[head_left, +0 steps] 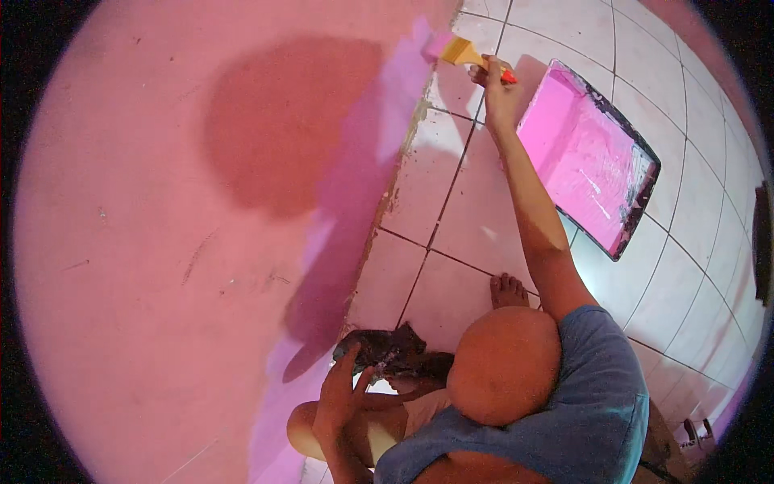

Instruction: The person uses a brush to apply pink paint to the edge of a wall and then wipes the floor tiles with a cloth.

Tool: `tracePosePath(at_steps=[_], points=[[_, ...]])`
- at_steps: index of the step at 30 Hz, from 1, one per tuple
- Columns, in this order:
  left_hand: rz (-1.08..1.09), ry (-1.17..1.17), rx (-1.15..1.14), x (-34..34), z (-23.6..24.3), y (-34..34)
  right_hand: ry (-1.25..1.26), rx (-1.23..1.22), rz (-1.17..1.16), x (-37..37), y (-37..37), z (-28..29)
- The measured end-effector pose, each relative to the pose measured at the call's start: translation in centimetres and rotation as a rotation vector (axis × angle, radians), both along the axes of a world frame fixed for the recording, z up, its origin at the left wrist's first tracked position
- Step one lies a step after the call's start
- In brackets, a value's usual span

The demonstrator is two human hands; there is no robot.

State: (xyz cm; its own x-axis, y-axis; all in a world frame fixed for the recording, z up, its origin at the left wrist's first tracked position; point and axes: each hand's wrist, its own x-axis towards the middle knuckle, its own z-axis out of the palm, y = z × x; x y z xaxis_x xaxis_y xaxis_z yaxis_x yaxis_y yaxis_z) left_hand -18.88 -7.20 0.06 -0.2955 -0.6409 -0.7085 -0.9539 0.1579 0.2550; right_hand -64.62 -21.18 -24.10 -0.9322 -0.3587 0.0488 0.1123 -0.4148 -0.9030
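Note:
At the far end of my reach, my right hand (496, 85) is closed around the handle of a paintbrush (461, 52). Its pink-wet bristles touch the wall (161, 161) just above the floor edge. A fresh lilac-pink paint band (347, 194) runs along the bottom of the duller salmon wall. Low in the view, my left hand (343, 395) grips a crumpled dark rag (379, 348) beside the wall's foot; part of its grip is hidden. A black-rimmed paint tray (647, 181) with pink paint lies right of my right forearm.
White floor tiles (459, 202) with dark joints meet the wall along a rough, chipped edge (387, 202). My bare foot (508, 290) and knee (508, 363) are close below the tray. Dark objects stand at the right rim.

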Motion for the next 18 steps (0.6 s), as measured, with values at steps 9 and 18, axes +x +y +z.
tracePosePath(at_steps=[9,18], points=[[-0.062,0.067,-0.038,2.4,-1.4,0.2,0.312,-0.019,0.006,0.4,-3.7,5.5],[-0.026,-0.027,0.052,0.1,-0.2,-0.3,0.406,0.257,-0.019,-2.1,-5.0,1.8]])
